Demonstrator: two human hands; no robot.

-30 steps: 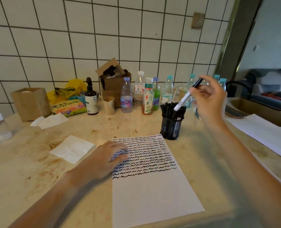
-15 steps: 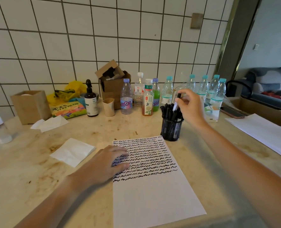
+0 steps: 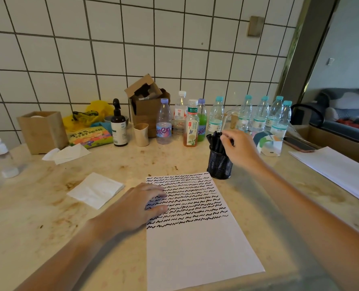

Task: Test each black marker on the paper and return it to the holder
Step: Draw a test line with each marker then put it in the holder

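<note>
Marble-patterned beige surface (image 3: 38, 206) stands against a white tiled wall (image 3: 132, 49), bearing from left to right a wooden box (image 3: 43, 131), a folded napkin (image 3: 95, 190), a dark pump bottle (image 3: 118, 124), a cardboard box (image 3: 148, 106) and a row of plastic bottles (image 3: 245, 114), with a sofa (image 3: 346, 110) visible through the doorway at right. The left hand (image 3: 135, 206) lies flat with relaxed fingers on the left edge of the paper (image 3: 195, 238), whose upper half is covered in black squiggles. The right hand (image 3: 240, 149) curls its fingers around the black markers (image 3: 215, 141) standing in the mesh holder (image 3: 219, 164), which sits just beyond the paper's top right corner.
</note>
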